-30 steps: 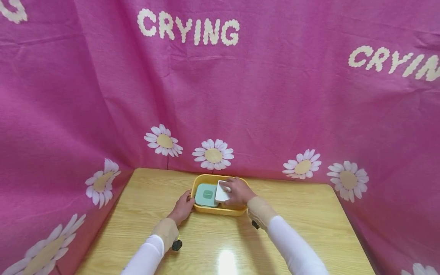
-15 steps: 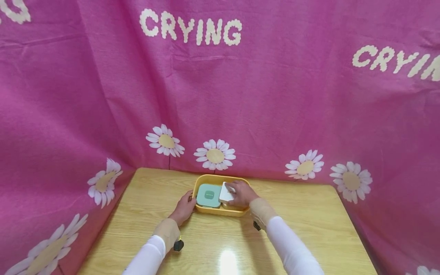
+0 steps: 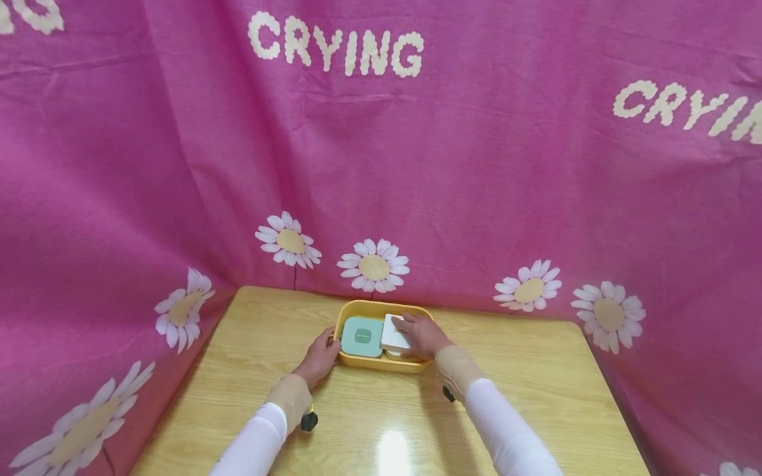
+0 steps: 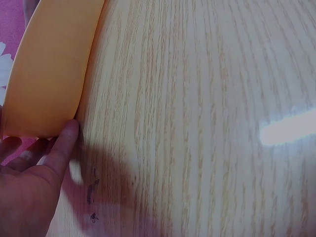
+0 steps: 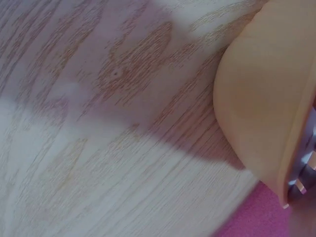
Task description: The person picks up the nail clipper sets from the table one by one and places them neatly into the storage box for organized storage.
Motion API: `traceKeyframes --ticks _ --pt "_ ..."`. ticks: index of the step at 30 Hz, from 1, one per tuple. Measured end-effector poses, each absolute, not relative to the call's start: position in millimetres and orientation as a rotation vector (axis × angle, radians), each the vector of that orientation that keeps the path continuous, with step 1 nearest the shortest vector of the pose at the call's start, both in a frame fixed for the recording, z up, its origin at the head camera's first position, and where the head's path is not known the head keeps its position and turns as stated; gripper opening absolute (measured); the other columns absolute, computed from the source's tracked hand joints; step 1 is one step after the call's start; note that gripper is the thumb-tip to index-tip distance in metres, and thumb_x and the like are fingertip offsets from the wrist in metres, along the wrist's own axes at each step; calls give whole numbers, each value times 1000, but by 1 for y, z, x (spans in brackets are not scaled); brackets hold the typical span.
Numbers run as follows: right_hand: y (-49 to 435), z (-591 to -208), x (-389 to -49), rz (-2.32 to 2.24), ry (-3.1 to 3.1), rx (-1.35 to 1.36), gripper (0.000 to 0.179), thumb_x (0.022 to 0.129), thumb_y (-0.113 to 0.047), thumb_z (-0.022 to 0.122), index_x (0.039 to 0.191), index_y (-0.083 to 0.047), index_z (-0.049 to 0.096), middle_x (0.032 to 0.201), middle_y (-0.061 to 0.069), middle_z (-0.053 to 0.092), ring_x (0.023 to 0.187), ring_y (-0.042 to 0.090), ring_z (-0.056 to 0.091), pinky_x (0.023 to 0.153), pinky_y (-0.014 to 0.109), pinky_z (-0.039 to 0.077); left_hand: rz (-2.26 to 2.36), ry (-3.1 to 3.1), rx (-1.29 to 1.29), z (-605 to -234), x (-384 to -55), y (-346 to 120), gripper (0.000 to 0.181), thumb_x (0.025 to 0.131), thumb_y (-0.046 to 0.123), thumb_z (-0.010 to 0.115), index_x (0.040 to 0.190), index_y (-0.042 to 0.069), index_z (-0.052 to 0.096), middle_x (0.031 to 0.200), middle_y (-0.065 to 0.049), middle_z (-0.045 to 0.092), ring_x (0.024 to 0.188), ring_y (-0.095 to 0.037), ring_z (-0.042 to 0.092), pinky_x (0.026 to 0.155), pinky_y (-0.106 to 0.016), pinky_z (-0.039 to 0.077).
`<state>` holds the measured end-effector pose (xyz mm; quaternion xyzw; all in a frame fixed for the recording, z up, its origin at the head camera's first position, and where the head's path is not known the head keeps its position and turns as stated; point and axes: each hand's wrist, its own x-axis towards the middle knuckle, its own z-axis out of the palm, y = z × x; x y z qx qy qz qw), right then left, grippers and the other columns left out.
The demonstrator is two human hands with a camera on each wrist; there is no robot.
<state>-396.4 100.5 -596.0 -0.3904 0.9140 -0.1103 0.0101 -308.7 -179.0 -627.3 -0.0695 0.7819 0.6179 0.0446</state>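
Observation:
A yellow bin point(image 3: 372, 363) stands on the table near its back edge. In its left part lies a mint-green square box point(image 3: 354, 327) with a darker green label. A white square box point(image 3: 393, 338) sits beside it on the right, with a pale thing partly showing under its near edge. My right hand point(image 3: 421, 334) reaches over the bin's right side and holds the white box, its fingers over the top; the hand covers the box's right part. My left hand point(image 3: 319, 359) holds the bin's left end, thumb touching the outer wall low down in the left wrist view.
The wooden table point(image 3: 369, 423) carries the bin and shows a bright reflection near the front. A pink cloth point(image 3: 452, 198) with daisies and white lettering hangs behind and at both sides, close behind the bin.
The white box has shifted right from against the green box and lies flatter, my right hand still over it. The left hand stays at the bin's left end. The view drifts slightly.

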Motion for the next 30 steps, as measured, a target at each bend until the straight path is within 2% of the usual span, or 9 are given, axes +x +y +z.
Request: traceKeyframes --ticks 6,14,19,22,25,30 --pt "103 -595 -394 -334 2843 -1190 90 74 -31 94 151 -6 54 150 29 54 137 48 51 116 59 41 1896 2374 -209 -625 -308 -179 52 105 9 43 156 -4 40 143 -31 58 118 -31 65 92 -41 61" --pt "105 -596 -392 -368 2843 -1204 91 75 -29 94 152 -5 53 149 29 54 135 48 53 114 59 42 1918 2352 -164 -621 -307 -179 51 106 8 42 155 -5 40 144 -33 57 122 -36 64 95 -47 60" --pt "105 -597 -389 -399 2882 -1222 90 72 -26 95 149 -3 55 147 29 56 134 50 53 114 60 41 1891 2391 -175 -623 -308 -179 50 105 8 42 153 -5 43 135 -30 63 108 -28 68 86 -41 62" --pt "105 -600 -386 -389 2931 -1172 89 73 -29 94 149 -4 56 150 27 54 139 50 48 116 65 35 1884 2402 -198 -624 -309 -179 50 104 7 42 153 -5 43 130 -28 66 99 -24 68 81 -38 61" --pt "107 -605 -383 -418 2971 -1083 88 75 -35 92 151 -8 55 155 23 51 145 47 41 117 72 27 1911 2394 -227 -624 -309 -179 49 104 7 43 151 -6 45 129 -27 67 97 -22 68 79 -37 61" --pt "113 -608 -377 -561 2995 -996 85 86 -44 83 155 -9 50 160 20 46 150 47 35 116 77 21 1978 2379 -281 -625 -309 -177 44 106 7 46 147 -8 51 129 -28 67 102 -27 69 77 -34 61"
